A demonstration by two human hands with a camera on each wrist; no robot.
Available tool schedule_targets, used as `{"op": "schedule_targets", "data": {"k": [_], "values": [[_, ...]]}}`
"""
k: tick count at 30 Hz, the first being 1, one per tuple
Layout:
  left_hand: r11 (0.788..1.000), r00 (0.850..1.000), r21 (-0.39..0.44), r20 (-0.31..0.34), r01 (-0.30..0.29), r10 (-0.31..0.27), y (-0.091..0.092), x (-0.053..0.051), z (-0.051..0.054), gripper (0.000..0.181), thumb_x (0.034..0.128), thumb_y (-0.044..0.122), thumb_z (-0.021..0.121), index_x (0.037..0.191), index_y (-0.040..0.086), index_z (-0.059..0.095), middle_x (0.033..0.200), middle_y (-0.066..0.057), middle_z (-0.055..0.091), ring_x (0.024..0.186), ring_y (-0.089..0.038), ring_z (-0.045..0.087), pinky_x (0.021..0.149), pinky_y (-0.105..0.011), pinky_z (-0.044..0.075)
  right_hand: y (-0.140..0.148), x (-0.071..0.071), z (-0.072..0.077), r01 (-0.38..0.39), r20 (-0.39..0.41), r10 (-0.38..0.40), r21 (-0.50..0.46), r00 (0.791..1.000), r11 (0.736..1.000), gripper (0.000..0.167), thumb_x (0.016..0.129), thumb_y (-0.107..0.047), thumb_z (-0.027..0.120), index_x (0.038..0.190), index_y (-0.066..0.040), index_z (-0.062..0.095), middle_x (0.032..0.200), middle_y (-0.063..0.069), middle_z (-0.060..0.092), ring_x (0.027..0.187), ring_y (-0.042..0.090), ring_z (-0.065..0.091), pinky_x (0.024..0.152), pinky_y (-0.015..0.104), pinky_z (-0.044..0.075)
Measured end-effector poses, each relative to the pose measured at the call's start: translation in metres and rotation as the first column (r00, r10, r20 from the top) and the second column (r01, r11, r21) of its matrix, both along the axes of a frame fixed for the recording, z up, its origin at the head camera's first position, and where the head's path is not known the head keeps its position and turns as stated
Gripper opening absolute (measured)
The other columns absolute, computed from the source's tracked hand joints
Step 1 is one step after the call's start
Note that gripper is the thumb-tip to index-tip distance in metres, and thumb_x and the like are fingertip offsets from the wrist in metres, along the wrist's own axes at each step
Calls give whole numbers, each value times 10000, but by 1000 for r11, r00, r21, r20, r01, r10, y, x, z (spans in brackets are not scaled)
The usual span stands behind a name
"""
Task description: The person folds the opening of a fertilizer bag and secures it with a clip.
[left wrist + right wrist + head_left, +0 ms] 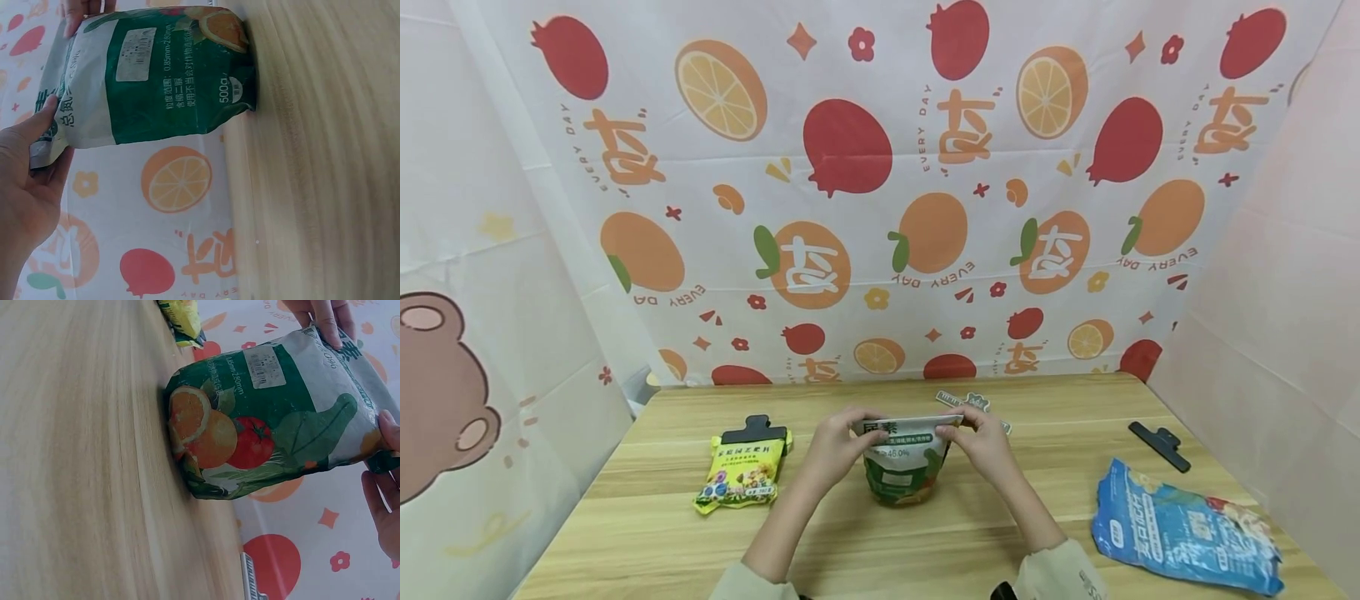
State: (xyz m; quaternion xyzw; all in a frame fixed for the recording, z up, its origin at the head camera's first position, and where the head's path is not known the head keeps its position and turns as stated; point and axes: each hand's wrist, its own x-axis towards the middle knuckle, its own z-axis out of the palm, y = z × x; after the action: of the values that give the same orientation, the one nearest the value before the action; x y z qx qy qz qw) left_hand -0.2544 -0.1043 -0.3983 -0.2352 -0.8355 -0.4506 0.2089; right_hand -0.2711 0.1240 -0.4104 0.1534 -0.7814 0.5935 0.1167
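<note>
A green and white bag stands upright on the wooden table, its top edge level across. The left hand pinches the top left corner, thumb in front and fingers behind. At the top right corner the right hand pinches in the same way. In the left wrist view the bag shows its barcode label, with the left hand at its upper edge. Fruit and a tomato are printed on the bag in the right wrist view, where the right hand holds its top corner.
On the left lies a yellow bag with a black clip across its top. A blue bag lies at the right, below a loose black clip. Behind the green bag is a flat ruler-like piece. A printed curtain hangs behind the table.
</note>
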Motion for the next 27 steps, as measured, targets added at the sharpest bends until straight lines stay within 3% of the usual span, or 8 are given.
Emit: {"op": "schedule_targets", "data": {"k": [10, 15, 17, 20, 22, 23, 25, 27], "values": [[997, 988, 71, -153, 30, -19, 0, -2, -5, 182, 699, -17, 756, 832, 101, 717, 784, 64, 652, 643, -63, 545, 545, -237, 472, -11, 17, 26, 1, -79, -1, -4, 997, 1000, 63, 744, 45, 714, 749, -4, 675, 802, 69, 667, 752, 122, 560, 580, 216, 466], [998, 992, 64, -123, 20, -12, 1, -1, -4, 176, 703, -5, 758, 834, 106, 718, 777, 55, 656, 633, -63, 545, 548, -236, 473, -10, 18, 29, -4, -46, 4, 7, 999, 1000, 75, 751, 51, 707, 750, -9, 663, 801, 62, 655, 749, 135, 551, 585, 214, 458], [998, 995, 55, -100, 7, -1, 1, -1, -3, 174, 705, 4, 759, 835, 112, 717, 774, 58, 655, 630, -59, 542, 553, -235, 473, -8, 12, 22, -14, -34, 14, 15, 999, 1000, 95, 759, 16, 716, 829, -36, 680, 848, 42, 652, 806, 159, 563, 626, 244, 472], [999, 997, 45, -76, -9, 12, 1, -1, -1, 169, 708, 11, 759, 833, 116, 717, 772, 63, 655, 630, -56, 539, 557, -226, 471, -6, 5, 13, -8, -105, 17, 89, 994, 996, 220, 766, -10, 725, 968, -76, 672, 899, -25, 642, 881, 159, 558, 715, 317, 470], [999, 997, 44, -75, -14, 18, 1, -1, -2, 168, 707, 10, 759, 830, 116, 715, 776, 63, 654, 633, -58, 537, 558, -220, 468, -7, 2, 6, 19, -229, 24, 183, 973, 983, 289, 760, -17, 738, 1027, -97, 660, 933, -56, 637, 904, 152, 553, 746, 362, 459], [999, 997, 46, -78, -16, 20, 1, 0, -2, 169, 706, 8, 759, 830, 113, 714, 778, 61, 654, 634, -59, 537, 557, -220, 468, -9, 3, 7, 54, -314, 27, 245, 949, 968, 301, 754, -13, 744, 1030, -96, 655, 936, -57, 638, 907, 146, 551, 772, 378, 450], [999, 996, 48, -87, -16, 20, 1, 0, -2, 169, 704, 6, 759, 830, 110, 713, 779, 56, 656, 631, -59, 536, 552, -219, 468, -12, 5, 9, 137, -474, 47, 347, 879, 928, 311, 732, -13, 762, 1014, -96, 659, 949, -43, 643, 913, 151, 556, 816, 396, 437], [999, 995, 52, -102, -11, 17, 1, 0, -2, 172, 702, 1, 759, 830, 105, 711, 779, 53, 657, 630, -58, 537, 550, -221, 471, -16, 7, 12, 200, -577, 91, 421, 811, 885, 309, 722, -37, 775, 1004, -101, 664, 966, -22, 643, 930, 169, 563, 860, 412, 422]]}}
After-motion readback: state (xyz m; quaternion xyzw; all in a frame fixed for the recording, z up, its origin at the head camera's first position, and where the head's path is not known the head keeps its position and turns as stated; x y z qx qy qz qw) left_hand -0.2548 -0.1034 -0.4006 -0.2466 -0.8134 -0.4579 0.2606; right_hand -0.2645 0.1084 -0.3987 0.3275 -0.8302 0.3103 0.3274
